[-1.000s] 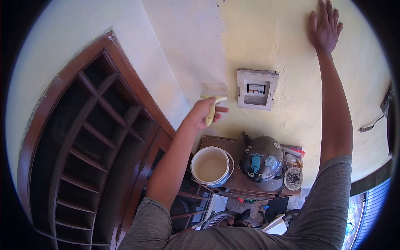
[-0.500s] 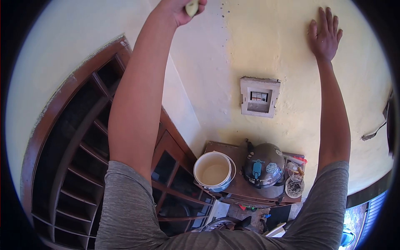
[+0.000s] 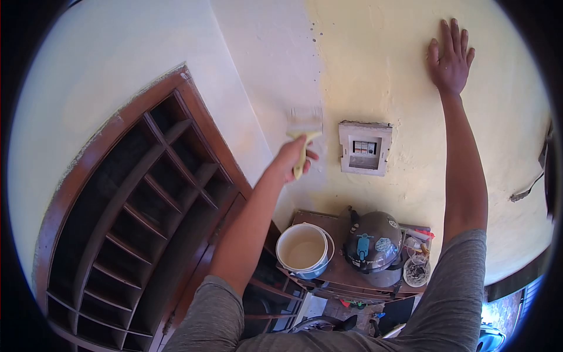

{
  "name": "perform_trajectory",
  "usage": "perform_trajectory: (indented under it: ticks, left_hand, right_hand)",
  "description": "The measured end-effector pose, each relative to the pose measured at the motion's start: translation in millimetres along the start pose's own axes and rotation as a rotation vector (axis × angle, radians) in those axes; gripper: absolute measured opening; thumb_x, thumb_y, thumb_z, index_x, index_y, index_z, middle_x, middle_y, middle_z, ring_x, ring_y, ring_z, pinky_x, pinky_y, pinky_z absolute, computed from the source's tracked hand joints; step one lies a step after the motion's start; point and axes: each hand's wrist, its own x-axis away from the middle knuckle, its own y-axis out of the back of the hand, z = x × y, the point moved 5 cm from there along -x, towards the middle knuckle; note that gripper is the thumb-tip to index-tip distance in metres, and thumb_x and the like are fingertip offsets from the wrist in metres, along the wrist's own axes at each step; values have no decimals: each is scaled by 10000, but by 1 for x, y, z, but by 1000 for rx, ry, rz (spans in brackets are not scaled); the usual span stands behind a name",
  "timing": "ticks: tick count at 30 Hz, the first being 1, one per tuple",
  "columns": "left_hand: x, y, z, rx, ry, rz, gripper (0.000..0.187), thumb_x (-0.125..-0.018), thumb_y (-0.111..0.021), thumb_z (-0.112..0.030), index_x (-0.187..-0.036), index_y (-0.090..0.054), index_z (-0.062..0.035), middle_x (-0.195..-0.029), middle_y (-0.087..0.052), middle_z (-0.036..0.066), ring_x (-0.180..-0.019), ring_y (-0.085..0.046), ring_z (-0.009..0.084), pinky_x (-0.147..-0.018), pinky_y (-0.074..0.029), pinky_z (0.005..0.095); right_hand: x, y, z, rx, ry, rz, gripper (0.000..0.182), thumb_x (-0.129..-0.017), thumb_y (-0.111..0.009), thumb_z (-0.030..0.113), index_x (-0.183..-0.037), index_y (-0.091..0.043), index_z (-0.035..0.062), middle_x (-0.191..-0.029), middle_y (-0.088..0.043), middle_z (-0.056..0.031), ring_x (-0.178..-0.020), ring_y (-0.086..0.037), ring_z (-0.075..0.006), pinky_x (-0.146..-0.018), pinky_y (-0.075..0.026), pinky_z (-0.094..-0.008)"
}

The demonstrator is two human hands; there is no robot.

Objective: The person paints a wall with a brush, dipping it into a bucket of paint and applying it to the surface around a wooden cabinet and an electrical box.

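Observation:
My left hand [image 3: 288,159] is wrapped round the pale yellow handle of a wide paintbrush [image 3: 301,151]. The bristles point up against the wall [image 3: 358,70], on the whitish strip left of the yellow area. Higher up on the right, my right hand [image 3: 450,69] lies flat on the yellow wall with its fingers spread, holding nothing. Between the two arms a square electrical box [image 3: 365,167] with a row of switches is set in the wall. Below my left hand stands a white bucket [image 3: 302,249] with pale contents, its handle hanging to one side.
The bucket shares a brown cabinet top [image 3: 334,226] with a dark stickered helmet [image 3: 375,243] and a clear container [image 3: 417,271]. A dark wooden door frame with lattice panes [image 3: 141,217] fills the left side. A bracket [image 3: 526,189] juts out at right.
My left hand has brought the paintbrush down the wall from the top edge to beside the electrical box. My right hand stays flat on the wall; the view has shifted slightly.

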Motion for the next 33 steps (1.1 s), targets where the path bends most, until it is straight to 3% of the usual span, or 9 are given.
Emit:
perform_trajectory:
  ticks: [7,8,10,12,19,21,25,28,33]
  left_hand:
    - [0,4,78,98,300,-41,400,-1055,-435,-368,-1245,-526,-28,-883,-686,155,-425,-519,144,-367,-443,283]
    - [0,6,69,86,269,37,377,-1062,-417,-367,-1182,-548,-35,-944,-701,176,-472,-541,133,-407,-476,264]
    - [-5,6,26,76,174,115,365,-1069,-399,-354,-1120,-580,-41,-1029,-716,197,-524,-569,118,-455,-519,239]
    - [-4,2,-30,90,104,73,349,-1070,-400,-329,-1119,-591,-41,-1049,-716,187,-535,-579,109,-464,-534,230]
    - [47,-43,-201,-82,-429,9,282,-1050,-494,-314,-1179,-564,-73,-843,-651,80,-459,-495,92,-405,-475,207]
    - [75,-54,-236,-123,-630,94,315,-1093,-358,-249,-1187,-501,14,-794,-614,60,-501,-529,72,-421,-483,213]
    - [62,-46,-198,-167,-517,11,319,-1090,-370,-268,-1156,-509,11,-776,-605,44,-479,-529,80,-408,-473,229]
    - [5,-15,-105,-111,-242,-36,356,-1062,-419,-379,-1097,-572,-58,-822,-660,110,-471,-526,146,-422,-455,303]
    - [-12,6,34,-65,-89,-30,430,-1060,-373,-448,-1145,-497,-45,-651,-550,95,-385,-451,192,-404,-395,362]
  right_hand:
    - [-1,-5,-4,-45,1,15,549,-998,-425,430,-1529,-384,297,-1621,-326,30,-1513,-246,-293,-1211,-152,-586]
    - [2,-5,-4,12,13,-11,532,-997,-427,462,-1493,-448,268,-1576,-399,-1,-1472,-325,-307,-1193,-215,-569]
    - [0,4,-2,70,25,-31,532,-997,-430,494,-1456,-511,240,-1531,-472,-32,-1430,-404,-322,-1176,-278,-551]
    - [-3,9,4,114,-49,216,579,-1013,-406,297,-1563,-329,134,-1667,-202,-81,-1543,-133,-320,-1236,-85,-542]
    - [2,2,3,129,-16,174,568,-1019,-428,292,-1560,-334,147,-1661,-227,-62,-1540,-157,-303,-1231,-114,-553]
    - [3,2,0,146,-9,151,565,-1030,-428,311,-1567,-322,167,-1664,-219,-43,-1542,-155,-286,-1235,-114,-542]
    - [6,-4,-3,183,3,135,553,-1049,-391,333,-1575,-306,181,-1672,-192,-30,-1547,-135,-266,-1244,-102,-518]
    - [5,-1,1,186,4,147,554,-1052,-384,339,-1577,-300,185,-1673,-189,-25,-1547,-134,-250,-1250,-86,-499]
    - [6,-3,0,216,-11,161,555,-1050,-386,344,-1577,-302,193,-1674,-185,-17,-1548,-131,-240,-1254,-76,-481]
